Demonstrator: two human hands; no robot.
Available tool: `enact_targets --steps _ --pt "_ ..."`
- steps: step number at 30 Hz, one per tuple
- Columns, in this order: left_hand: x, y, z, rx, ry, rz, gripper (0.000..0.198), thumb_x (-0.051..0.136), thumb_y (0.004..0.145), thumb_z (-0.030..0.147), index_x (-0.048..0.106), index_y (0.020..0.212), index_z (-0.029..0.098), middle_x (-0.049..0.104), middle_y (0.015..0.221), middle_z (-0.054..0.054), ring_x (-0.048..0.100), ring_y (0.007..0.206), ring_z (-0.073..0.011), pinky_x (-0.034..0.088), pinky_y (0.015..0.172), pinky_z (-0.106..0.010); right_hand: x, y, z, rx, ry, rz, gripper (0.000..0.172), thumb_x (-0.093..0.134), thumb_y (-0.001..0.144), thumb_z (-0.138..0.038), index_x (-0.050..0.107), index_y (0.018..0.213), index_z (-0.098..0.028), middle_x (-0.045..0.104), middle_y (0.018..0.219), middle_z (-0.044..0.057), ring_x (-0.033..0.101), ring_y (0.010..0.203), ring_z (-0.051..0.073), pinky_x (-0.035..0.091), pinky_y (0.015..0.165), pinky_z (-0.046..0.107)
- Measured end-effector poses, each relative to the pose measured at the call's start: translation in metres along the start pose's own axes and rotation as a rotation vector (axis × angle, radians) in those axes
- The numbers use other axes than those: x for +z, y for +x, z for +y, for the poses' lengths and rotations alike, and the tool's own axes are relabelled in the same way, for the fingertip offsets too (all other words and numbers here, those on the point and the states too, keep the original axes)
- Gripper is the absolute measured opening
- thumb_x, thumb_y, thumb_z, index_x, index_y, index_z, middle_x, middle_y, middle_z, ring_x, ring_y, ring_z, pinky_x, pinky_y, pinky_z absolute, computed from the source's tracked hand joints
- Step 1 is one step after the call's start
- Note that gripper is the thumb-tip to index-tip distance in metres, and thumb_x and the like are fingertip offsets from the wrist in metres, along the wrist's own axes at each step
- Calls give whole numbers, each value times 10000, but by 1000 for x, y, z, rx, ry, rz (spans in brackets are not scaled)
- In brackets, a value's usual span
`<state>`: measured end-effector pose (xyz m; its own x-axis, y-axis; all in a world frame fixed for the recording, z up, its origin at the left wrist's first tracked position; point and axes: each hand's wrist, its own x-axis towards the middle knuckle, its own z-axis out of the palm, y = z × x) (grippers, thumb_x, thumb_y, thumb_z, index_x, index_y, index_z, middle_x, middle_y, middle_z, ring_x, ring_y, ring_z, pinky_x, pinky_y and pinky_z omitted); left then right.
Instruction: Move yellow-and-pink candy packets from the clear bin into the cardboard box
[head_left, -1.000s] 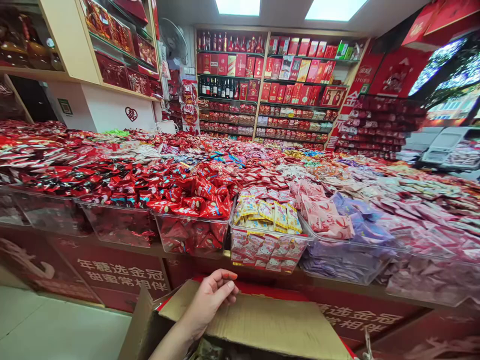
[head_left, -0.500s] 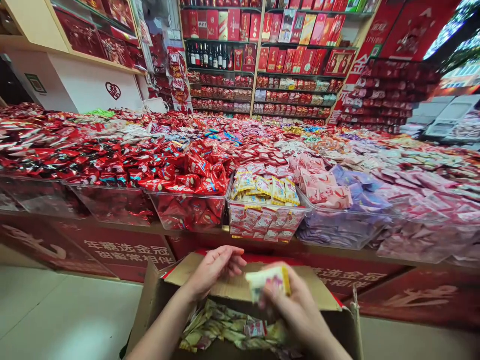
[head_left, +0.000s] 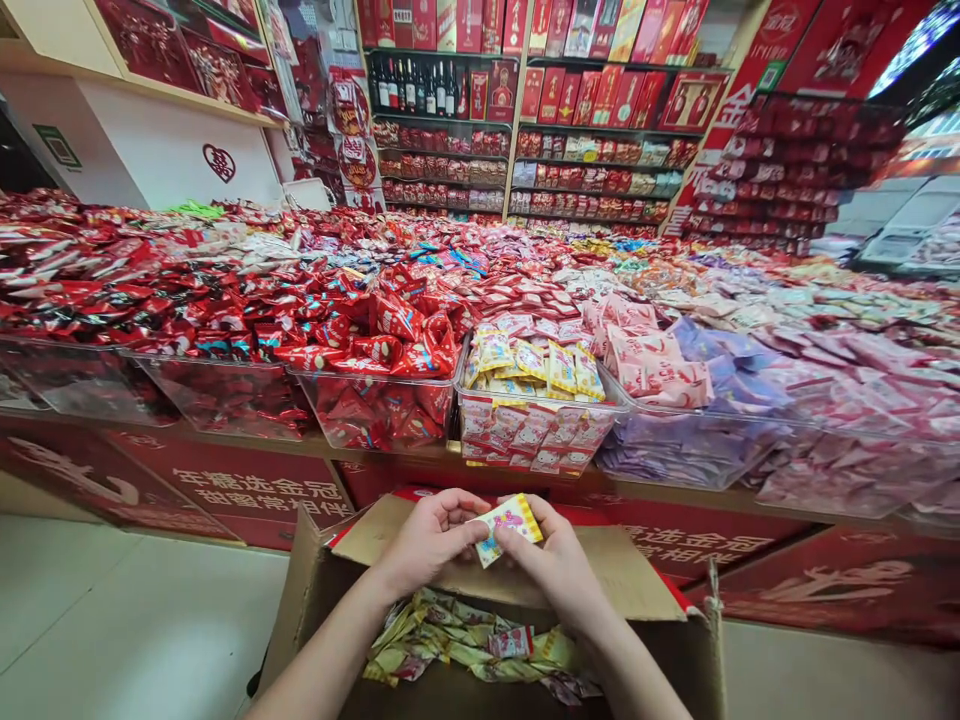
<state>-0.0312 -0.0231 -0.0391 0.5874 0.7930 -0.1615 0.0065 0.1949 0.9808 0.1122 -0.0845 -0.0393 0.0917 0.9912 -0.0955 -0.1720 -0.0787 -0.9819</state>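
A small white-and-yellow candy packet [head_left: 508,524] with a pink and blue print is held above an open cardboard box [head_left: 611,570]. My right hand [head_left: 559,560] is closed on its right side, thumb across the front. At the packet's left edge, my left hand [head_left: 431,540] has its fingers curled and its thumb pressed to the corner. Below both hands, loose yellowish candy packets [head_left: 450,640] lie in the box, with a pink-and-white packet [head_left: 511,642] on top.
Beyond the box, a clear bin [head_left: 536,430] holds pink-and-white packets with similar yellow ones on top. Red-wrapped sweets [head_left: 375,400] fill the bin to its left, purple packets [head_left: 690,450] the one to its right. Shelves of wine bottles [head_left: 416,88] and red boxes stand behind.
My right hand has moved left with the candy packet, bringing it to my left hand, which has closed on its edge. The view has tilted slightly down.
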Motion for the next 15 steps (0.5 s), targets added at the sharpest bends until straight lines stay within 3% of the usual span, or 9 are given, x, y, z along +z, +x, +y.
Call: enact_targets --steps 4,7,9,15 --pt "2 0 -5 48 -56 46 267 655 636 261 549 856 153 617 738 -9 558 637 -112 427 555 -206 0 0 4 6 43 40 333 666 590 -328 511 841 -174 559 673 -19 502 571 112 411 522 219" --pt "3 0 -4 49 -56 -47 259 625 672 255 560 903 159 629 794 -20 562 702 -120 432 610 -210 0 0 8 -6 70 64 327 667 594 -316 512 848 -181 582 722 -2 533 637 136 433 591 246" --pt "3 -1 -2 11 -52 -113 263 613 683 259 571 922 157 630 780 -19 556 647 -106 428 559 -193 0 1 10 -11 90 65 329 664 601 -312 509 861 -182 592 749 11 543 678 149 437 625 261" --pt "3 -4 -2 -15 -94 -101 288 618 679 277 575 939 163 594 608 18 510 455 -63 426 441 -169 1 3 18 -21 78 126 310 636 619 -386 544 816 -164 574 649 10 448 495 97 340 427 203"
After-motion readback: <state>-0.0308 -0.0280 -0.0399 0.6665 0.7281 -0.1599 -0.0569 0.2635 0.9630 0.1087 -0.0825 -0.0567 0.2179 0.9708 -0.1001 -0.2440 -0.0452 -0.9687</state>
